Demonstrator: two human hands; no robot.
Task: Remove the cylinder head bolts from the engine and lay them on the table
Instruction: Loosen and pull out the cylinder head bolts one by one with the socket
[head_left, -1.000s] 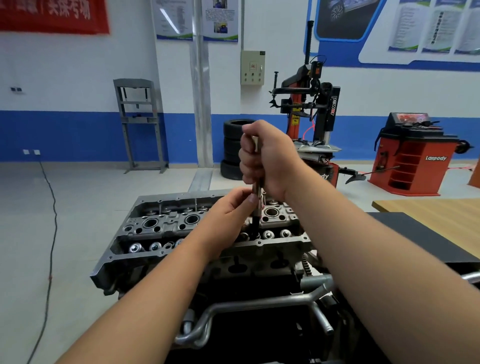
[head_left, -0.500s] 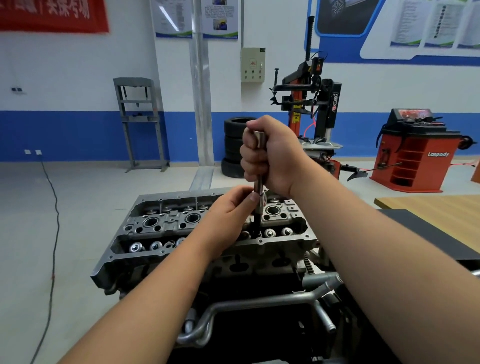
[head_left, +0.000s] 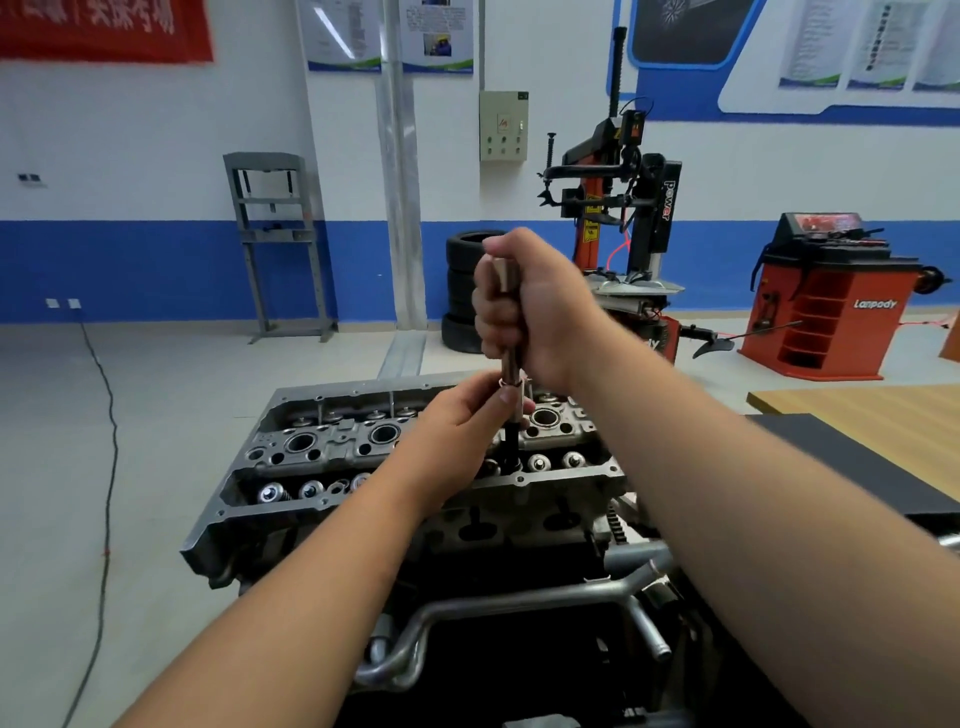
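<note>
A grey cylinder head (head_left: 332, 447) sits on top of the engine in front of me. A metal socket tool (head_left: 510, 364) stands upright over the right half of the head. My right hand (head_left: 535, 306) grips its upper end in a fist. Lower down, the fingers of my left hand (head_left: 462, 421) pinch the socket end of the tool. From the socket a dark bolt shank (head_left: 510, 441) runs down into a hole in the head. The bolt's lower end is hidden inside the head.
A black mat (head_left: 852, 467) and a wooden table (head_left: 872, 415) lie to the right. Metal pipes (head_left: 519, 603) run below the head. A tyre changer (head_left: 623, 208), stacked tyres (head_left: 465, 291), a red balancer (head_left: 831, 301) and a grey press frame (head_left: 275, 234) stand behind.
Both hands and the tool have risen slightly, and more of the dark bolt shank shows above the head.
</note>
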